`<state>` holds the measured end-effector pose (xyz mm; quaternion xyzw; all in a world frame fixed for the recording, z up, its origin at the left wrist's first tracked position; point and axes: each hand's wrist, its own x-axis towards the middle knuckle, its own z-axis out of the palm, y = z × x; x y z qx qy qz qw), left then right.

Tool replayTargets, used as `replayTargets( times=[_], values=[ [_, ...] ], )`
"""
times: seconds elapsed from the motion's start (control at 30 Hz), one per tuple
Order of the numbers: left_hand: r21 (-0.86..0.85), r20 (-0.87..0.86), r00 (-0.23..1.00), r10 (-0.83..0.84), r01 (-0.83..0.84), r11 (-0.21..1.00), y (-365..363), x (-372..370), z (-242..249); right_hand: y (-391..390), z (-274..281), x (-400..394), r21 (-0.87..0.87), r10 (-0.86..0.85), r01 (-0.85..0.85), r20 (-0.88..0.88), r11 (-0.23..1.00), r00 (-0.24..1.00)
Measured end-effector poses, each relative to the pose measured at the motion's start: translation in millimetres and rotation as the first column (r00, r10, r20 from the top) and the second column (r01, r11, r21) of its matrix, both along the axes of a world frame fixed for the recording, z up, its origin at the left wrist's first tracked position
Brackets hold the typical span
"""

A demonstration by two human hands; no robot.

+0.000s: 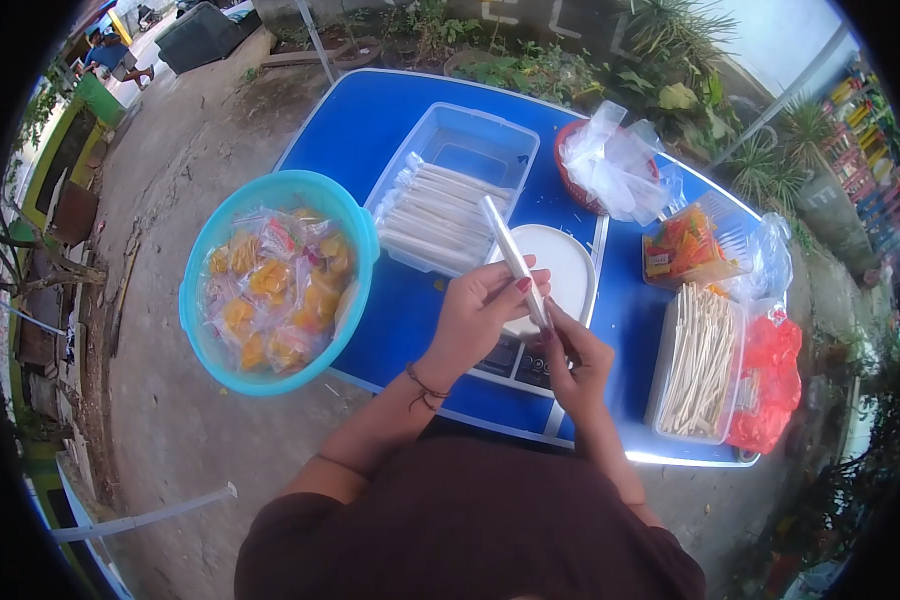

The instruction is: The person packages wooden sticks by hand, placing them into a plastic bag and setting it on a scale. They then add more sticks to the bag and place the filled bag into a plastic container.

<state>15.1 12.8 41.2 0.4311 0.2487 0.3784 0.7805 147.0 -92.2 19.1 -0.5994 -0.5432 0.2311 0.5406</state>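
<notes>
My left hand (482,308) is closed around the middle of a narrow plastic packet of pale sticks (506,240), which tilts up and away over the table. Below it, my right hand (578,362) pinches the packet's lower end. Both hands are above a kitchen scale (570,262) with a round white plate; its dark button panel is partly hidden. Similar packets (435,212) lie side by side in a clear plastic tub (515,130) beyond my left hand. To the right, a clear container (738,385) is filled with loose pale sticks (700,365).
A turquoise basin (195,310) of bagged yellow snacks (270,280) stands left. On the blue table (370,110), a red basket (573,185) holds clear bags (610,165). A basket of orange packets (685,245) and a red plastic bag (770,390) sit right. A person (113,52) sits far off.
</notes>
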Motion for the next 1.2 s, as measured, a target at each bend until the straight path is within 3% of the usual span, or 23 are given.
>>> replayTargets(
  times=[0.07, 0.13, 0.17, 0.2, 0.37, 0.5, 0.53, 0.6, 0.7, 0.87, 1.03, 1.17, 1.2],
  values=[
    [0.022, 0.046, 0.999, -0.025, 0.024, 0.999, 1, -1, 0, -4, 2, 0, -0.105, 0.013, -0.039, -0.240, 0.994, 0.971],
    [0.196, -0.082, 0.997, 0.015, 0.002, 0.981, 5, -4, -9, -5, 7, 2, -0.152, 0.030, -0.101, -0.411, 0.983, 0.911],
    [0.285, -0.141, 0.989, 0.045, -0.003, 0.958, 7, -5, -12, -6, 10, 2, -0.156, 0.038, -0.116, -0.434, 0.981, 0.900],
    [0.211, -0.115, 0.993, 0.037, -0.012, 0.977, 7, -6, -8, -7, 12, 1, -0.157, 0.046, -0.132, -0.456, 0.979, 0.889],
    [0.235, 0.025, 0.968, 0.250, -0.249, 0.940, 6, -7, -5, -9, 11, 5, -0.195, 0.061, -0.160, -0.434, 0.968, 0.899],
    [0.320, 0.051, 0.946, 0.321, -0.320, 0.891, 8, -7, -11, -6, 11, 12, -0.261, 0.052, -0.139, -0.314, 0.955, 0.948],
    [0.350, 0.029, 0.948, 0.318, -0.308, 0.885, 11, -7, -14, -1, 15, 12, -0.179, 0.069, -0.084, -0.086, 0.980, 0.994],
    [0.436, -0.011, 0.941, 0.339, -0.301, 0.848, 19, -7, -24, 14, 28, 12, 0.014, 0.027, -0.035, 0.367, 0.999, 0.930],
    [0.372, 0.016, 0.949, 0.315, -0.298, 0.879, 27, -6, -14, 34, 43, 1, 0.015, 0.025, -0.030, 0.235, 0.999, 0.972],
    [0.474, -0.041, 0.863, 0.503, -0.426, 0.770, 76, 5, -7, 90, 39, 4, 0.117, -0.004, -0.045, 0.386, 0.992, 0.923],
    [0.666, -0.296, 0.759, 0.580, -0.271, 0.695, 155, 18, -31, 176, 17, 20, 0.103, 0.003, -0.071, 0.547, 0.992, 0.837],
    [0.828, -0.463, 0.545, 0.699, -0.017, 0.561, 180, 15, -49, 224, 2, 26, -0.003, 0.015, -0.016, 0.601, 1.000, 0.799],
    [0.814, -0.509, 0.511, 0.693, 0.024, 0.580, 180, 15, -55, 232, -3, 29, -0.048, 0.044, -0.018, 0.629, 0.999, 0.776]
  ],
)
